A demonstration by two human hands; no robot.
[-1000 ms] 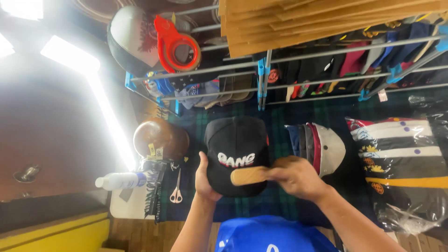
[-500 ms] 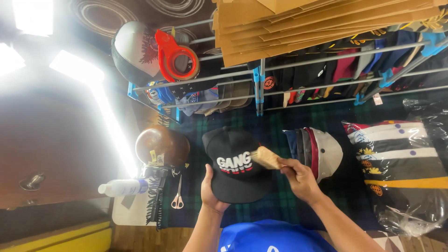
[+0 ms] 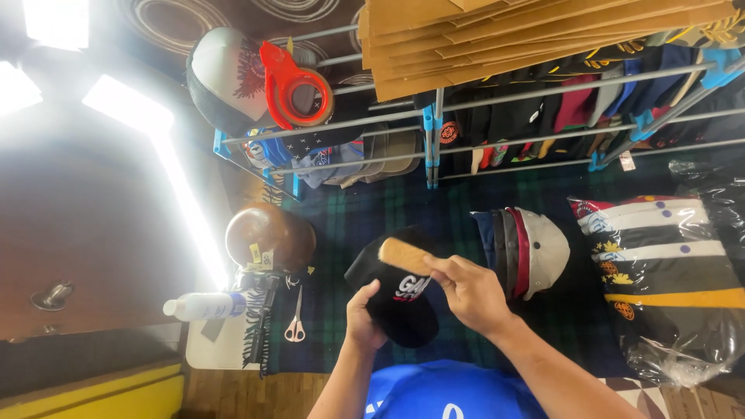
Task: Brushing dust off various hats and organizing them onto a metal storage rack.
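We have the black cap (image 3: 400, 299) up off the dark plaid cloth (image 3: 434, 206) now, our left hand (image 3: 363, 318) clamped around its lower edge from beneath, fingers curled onto the brim side. Our right hand (image 3: 469, 293) is closed around a wooden-backed brush (image 3: 405, 254), which lies across the top of the cap, touching the crown just above the white front lettering. By our reckoning the brushing is well in hand but not finished: the brush is in contact, the cap has not been set down, and we cannot tell from here how much lint, if any, remains on the dark fabric. Against half a second ago, the cap has been turned and tipped, so we see less of its front and the lettering is partly covered by our right hand; the brush has travelled from the right side of the crown up to its upper left. A full second back, the brush sat lower, across the brim. Around us nothing else has stirred: the stack of caps (image 3: 524, 250) just to the right, the brown rounded form (image 3: 268, 237) to the left, the scissors (image 3: 294, 320) and the white bottle (image 3: 206, 306) near the table edge.
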